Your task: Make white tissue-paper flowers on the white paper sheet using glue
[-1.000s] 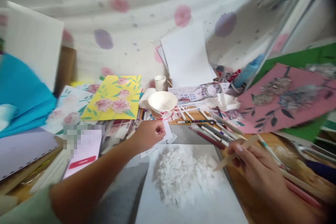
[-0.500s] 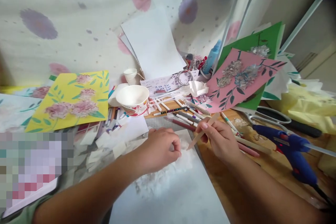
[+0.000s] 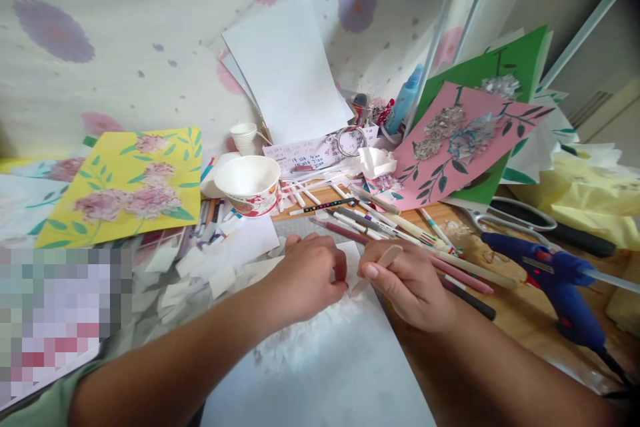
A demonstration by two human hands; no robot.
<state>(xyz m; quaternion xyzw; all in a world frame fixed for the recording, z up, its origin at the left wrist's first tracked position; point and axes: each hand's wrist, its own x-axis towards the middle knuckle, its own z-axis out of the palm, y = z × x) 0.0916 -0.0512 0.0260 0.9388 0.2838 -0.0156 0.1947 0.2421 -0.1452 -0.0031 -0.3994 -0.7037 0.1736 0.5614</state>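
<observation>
My left hand [image 3: 311,277] is curled in a pinch over a mound of small white paper bits [image 3: 305,337] glued on a pale grey sheet [image 3: 330,380]; what its fingertips hold is too small to name. My right hand [image 3: 407,283] grips a thin wooden stick [image 3: 377,265], tip pointing down at the left fingertips. The two hands almost touch above the sheet's far edge.
A white paper bowl [image 3: 249,183] stands behind the hands, with several pens and pencils [image 3: 360,217] scattered to its right. A blue glue gun [image 3: 555,287] and scissors [image 3: 520,213] lie at right. Yellow [image 3: 125,183] and pink [image 3: 450,147] flower cards lean nearby. White paper scraps [image 3: 215,260] litter the left.
The view swung right and down. My left hand came from near the bowl onto the white mound, and my right hand brought the stick in until its tip meets the left fingertips.
</observation>
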